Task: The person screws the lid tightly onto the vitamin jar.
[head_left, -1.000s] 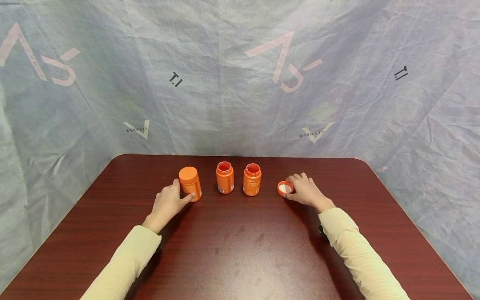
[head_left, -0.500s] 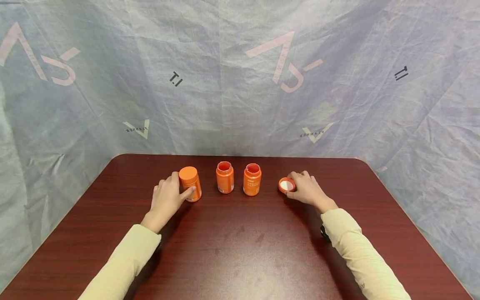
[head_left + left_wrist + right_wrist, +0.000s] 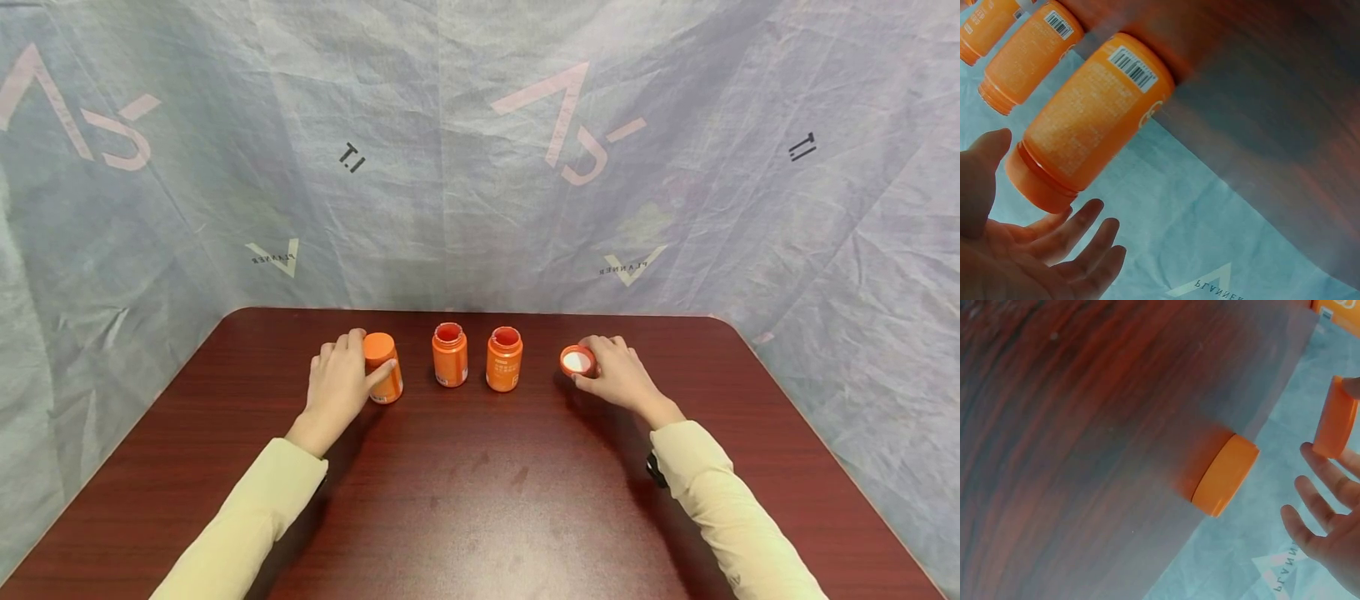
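Observation:
At the back of the table stands a capped orange bottle [image 3: 386, 388], upright. My left hand [image 3: 337, 379] is beside its top, thumb in front and fingers on the far left side. In the left wrist view those fingers are spread around the cap [image 3: 1040, 182], and the thumb stands apart from it. My right hand [image 3: 621, 377] pinches an orange lid [image 3: 577, 362] between thumb and fingers, its white inside facing up. The right wrist view shows this lid [image 3: 1336, 419] raised above the table, and a second orange lid [image 3: 1225, 476] lying on the tabletop, hidden in the head view.
Two uncapped orange bottles, one left [image 3: 450, 363] and one right [image 3: 503, 367], stand upright between my hands. The dark red wood table [image 3: 480, 483] ends at a grey printed cloth [image 3: 442, 208] hanging behind and at both sides.
My left hand has slid up the capped bottle from its side to its cap. My right hand has lifted the lid off the table and moved slightly back and right.

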`<action>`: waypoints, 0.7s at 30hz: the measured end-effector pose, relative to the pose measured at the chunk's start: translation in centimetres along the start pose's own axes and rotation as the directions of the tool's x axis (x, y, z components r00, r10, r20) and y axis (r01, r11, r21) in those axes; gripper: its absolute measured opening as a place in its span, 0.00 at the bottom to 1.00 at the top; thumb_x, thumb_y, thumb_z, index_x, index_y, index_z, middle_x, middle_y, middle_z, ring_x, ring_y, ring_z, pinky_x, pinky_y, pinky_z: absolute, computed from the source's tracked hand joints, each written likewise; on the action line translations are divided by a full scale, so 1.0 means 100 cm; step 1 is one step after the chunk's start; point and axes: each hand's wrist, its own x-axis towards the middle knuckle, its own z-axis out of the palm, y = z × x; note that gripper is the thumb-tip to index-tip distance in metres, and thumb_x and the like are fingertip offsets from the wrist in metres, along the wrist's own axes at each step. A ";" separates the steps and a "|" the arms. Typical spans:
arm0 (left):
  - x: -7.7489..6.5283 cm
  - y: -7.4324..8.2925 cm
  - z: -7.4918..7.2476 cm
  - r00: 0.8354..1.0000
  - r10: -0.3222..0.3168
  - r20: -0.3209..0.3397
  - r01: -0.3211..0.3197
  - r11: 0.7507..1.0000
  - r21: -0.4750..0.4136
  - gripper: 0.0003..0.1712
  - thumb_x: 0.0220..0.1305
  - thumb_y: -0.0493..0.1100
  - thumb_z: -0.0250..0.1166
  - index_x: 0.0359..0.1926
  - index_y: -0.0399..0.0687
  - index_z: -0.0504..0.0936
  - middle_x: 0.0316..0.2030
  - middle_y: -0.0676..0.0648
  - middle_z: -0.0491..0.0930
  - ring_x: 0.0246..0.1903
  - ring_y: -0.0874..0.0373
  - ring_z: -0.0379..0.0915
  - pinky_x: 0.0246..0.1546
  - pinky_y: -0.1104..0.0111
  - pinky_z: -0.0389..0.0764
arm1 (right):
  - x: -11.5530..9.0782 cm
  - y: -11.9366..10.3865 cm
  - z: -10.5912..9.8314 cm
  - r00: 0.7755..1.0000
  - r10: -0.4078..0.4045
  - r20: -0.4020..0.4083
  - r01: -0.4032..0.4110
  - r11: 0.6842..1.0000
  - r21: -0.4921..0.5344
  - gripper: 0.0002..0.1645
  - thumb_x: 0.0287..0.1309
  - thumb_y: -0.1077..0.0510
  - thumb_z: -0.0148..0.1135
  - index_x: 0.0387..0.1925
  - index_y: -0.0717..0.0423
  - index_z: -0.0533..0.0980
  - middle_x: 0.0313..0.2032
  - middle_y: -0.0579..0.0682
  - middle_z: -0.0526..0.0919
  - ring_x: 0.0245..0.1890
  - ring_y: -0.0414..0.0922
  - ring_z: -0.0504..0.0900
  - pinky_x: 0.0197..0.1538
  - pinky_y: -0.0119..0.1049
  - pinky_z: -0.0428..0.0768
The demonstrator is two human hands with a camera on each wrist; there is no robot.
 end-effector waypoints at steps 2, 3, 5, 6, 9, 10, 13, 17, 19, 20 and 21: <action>0.002 0.002 -0.001 1.000 0.008 -0.003 -0.008 1.000 0.007 0.36 0.54 0.60 0.63 0.51 0.34 0.67 0.40 0.35 0.74 0.38 0.37 0.68 0.38 0.49 0.68 | -0.001 -0.001 -0.001 1.000 -0.008 -0.014 0.008 1.000 0.007 0.29 0.44 0.49 0.66 0.48 0.56 0.71 0.43 0.53 0.78 0.43 0.53 0.68 0.42 0.47 0.64; 0.002 0.003 -0.001 1.000 0.011 -0.004 -0.011 1.000 0.010 0.36 0.54 0.60 0.63 0.51 0.34 0.67 0.41 0.36 0.74 0.39 0.37 0.68 0.38 0.49 0.68 | -0.001 -0.002 -0.001 1.000 -0.011 -0.022 0.011 1.000 0.010 0.29 0.44 0.48 0.66 0.48 0.55 0.71 0.43 0.53 0.78 0.43 0.52 0.68 0.42 0.47 0.65; 0.004 0.005 -0.001 1.000 0.019 -0.006 -0.019 1.000 0.018 0.37 0.54 0.61 0.62 0.51 0.35 0.67 0.42 0.36 0.74 0.40 0.37 0.68 0.39 0.49 0.68 | -0.002 -0.003 -0.002 0.999 -0.019 -0.039 0.019 1.000 0.013 0.29 0.45 0.48 0.66 0.48 0.55 0.71 0.43 0.52 0.78 0.43 0.52 0.68 0.42 0.47 0.65; 0.004 0.006 -0.001 1.000 0.024 -0.008 -0.024 1.000 0.020 0.37 0.54 0.61 0.62 0.51 0.35 0.67 0.43 0.36 0.74 0.41 0.37 0.67 0.40 0.49 0.68 | -0.002 -0.004 -0.003 0.999 -0.023 -0.047 0.024 1.000 0.012 0.29 0.45 0.47 0.66 0.48 0.55 0.71 0.43 0.52 0.78 0.42 0.51 0.68 0.42 0.47 0.65; 0.006 0.010 0.000 0.999 0.046 -0.013 -0.046 0.999 0.022 0.36 0.55 0.60 0.62 0.51 0.36 0.67 0.44 0.36 0.73 0.42 0.38 0.67 0.41 0.50 0.68 | -0.003 -0.007 -0.004 0.997 -0.035 -0.075 0.037 0.999 0.013 0.29 0.45 0.46 0.67 0.48 0.54 0.72 0.43 0.52 0.78 0.42 0.51 0.68 0.42 0.47 0.65; 0.006 0.011 0.000 0.998 0.054 -0.014 -0.053 0.998 0.020 0.35 0.55 0.60 0.63 0.51 0.36 0.67 0.44 0.36 0.73 0.43 0.38 0.66 0.41 0.50 0.68 | -0.003 -0.008 -0.004 0.996 -0.040 -0.083 0.041 0.999 0.014 0.29 0.45 0.46 0.67 0.48 0.54 0.71 0.43 0.52 0.78 0.42 0.51 0.69 0.42 0.47 0.65; 0.008 0.015 0.001 0.997 0.079 -0.017 -0.078 0.997 0.010 0.34 0.55 0.59 0.63 0.51 0.36 0.67 0.44 0.36 0.73 0.44 0.38 0.66 0.43 0.50 0.67 | -0.003 -0.011 -0.005 0.993 -0.055 -0.107 0.057 0.998 0.017 0.29 0.44 0.46 0.67 0.48 0.54 0.72 0.43 0.51 0.78 0.42 0.50 0.69 0.42 0.47 0.66; 0.010 0.021 0.002 0.995 0.100 -0.012 -0.100 0.995 -0.002 0.35 0.56 0.59 0.61 0.53 0.36 0.67 0.46 0.36 0.73 0.46 0.38 0.65 0.46 0.50 0.67 | -0.004 -0.017 -0.005 0.989 -0.080 -0.122 0.085 0.996 0.034 0.31 0.44 0.47 0.68 0.50 0.56 0.72 0.42 0.52 0.78 0.43 0.51 0.70 0.42 0.47 0.66; 0.011 0.024 0.003 0.994 0.109 -0.009 -0.110 0.994 -0.008 0.35 0.56 0.59 0.62 0.54 0.36 0.67 0.46 0.37 0.73 0.47 0.38 0.65 0.47 0.50 0.66 | -0.004 -0.020 -0.005 0.989 -0.086 -0.119 0.093 0.995 0.047 0.32 0.44 0.48 0.67 0.51 0.57 0.71 0.43 0.53 0.78 0.44 0.51 0.70 0.42 0.47 0.66; 0.012 0.026 0.004 0.993 0.117 -0.008 -0.117 0.993 -0.006 0.35 0.57 0.59 0.61 0.55 0.37 0.67 0.46 0.37 0.73 0.47 0.39 0.65 0.47 0.50 0.66 | -0.005 -0.022 -0.004 0.989 -0.088 -0.116 0.095 0.994 0.053 0.32 0.44 0.48 0.67 0.51 0.57 0.71 0.43 0.53 0.78 0.45 0.51 0.69 0.43 0.47 0.66; 0.012 0.027 0.004 0.992 0.124 -0.008 -0.124 0.992 -0.006 0.35 0.57 0.58 0.61 0.55 0.37 0.67 0.46 0.37 0.74 0.47 0.39 0.65 0.48 0.50 0.66 | -0.005 -0.023 -0.004 0.989 -0.090 -0.114 0.096 0.994 0.056 0.32 0.45 0.48 0.67 0.52 0.57 0.71 0.44 0.53 0.78 0.45 0.51 0.69 0.43 0.47 0.66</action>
